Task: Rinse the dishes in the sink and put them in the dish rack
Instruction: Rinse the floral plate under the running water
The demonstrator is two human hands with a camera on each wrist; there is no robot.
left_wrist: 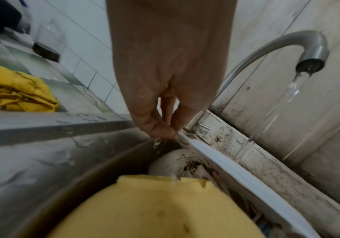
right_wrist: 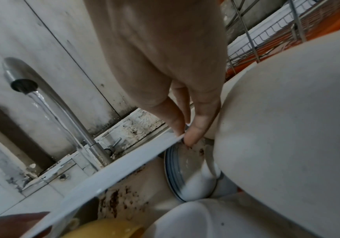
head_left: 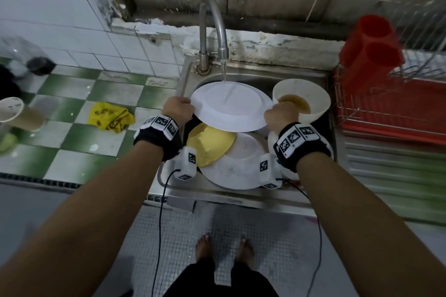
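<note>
While water runs from the tap point(head_left: 218, 38), the head view shows a white plate point(head_left: 230, 106) held over the sink point(head_left: 241, 194), stream striking its face. Left hand point(head_left: 178, 109) pinches the plate's left rim; right hand point(head_left: 281, 116) pinches the right rim. Below: yellow bowl point(head_left: 210, 144), white dishes. Cream bowl point(head_left: 301, 99) with brown liquid at right; red dish rack point(head_left: 386, 108) beyond.

Left wrist view: fingers point(left_wrist: 161, 128) curled, gripping the plate edge point(left_wrist: 236, 169). Yellow cloth point(left_wrist: 16, 91) lies on the counter.

Right wrist view: fingertips point(right_wrist: 193, 133) and thumb pinch the plate rim point(right_wrist: 124, 165); soiled dishes lie beneath.
</note>
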